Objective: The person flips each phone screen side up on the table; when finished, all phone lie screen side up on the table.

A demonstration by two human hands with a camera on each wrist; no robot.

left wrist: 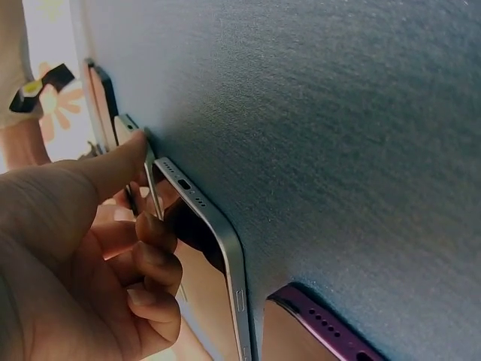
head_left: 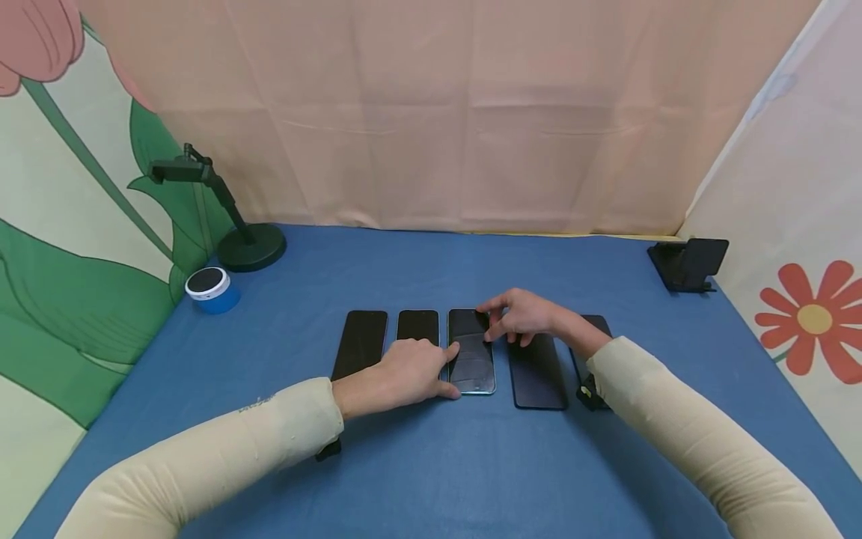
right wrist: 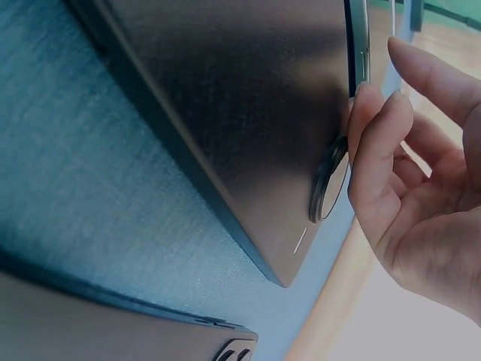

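Phones [head_left: 361, 340] lie flat in one row near the middle of the big blue table [head_left: 404, 479]; the middle phone [head_left: 471, 367] has its screen up and sits between the two hands; the left hand [head_left: 414, 370] has its thumb and first finger spread apart at the left side of that phone; the right hand [head_left: 524, 313] has a finger and thumb a little apart by its top right corner; I cannot tell if either hand really pinches the phone or only touches it; a phone like this should feel quite light but solid, and stiff all over; its glass looks smooth and shiny, so it may slip, and it could crack if it fell; the two long thin edges look like the best place to hold it, with the fingers off the screen; I count one table, one black stand with a bent arm [head_left: 251, 248], one small black folding stand [head_left: 703, 258], two hands, five phones, and one little tub [head_left: 218, 299] with a blue bottom and a dark top; last comes one round camera ring [right wrist: 331, 180], on the back of the phone just right of the middle one
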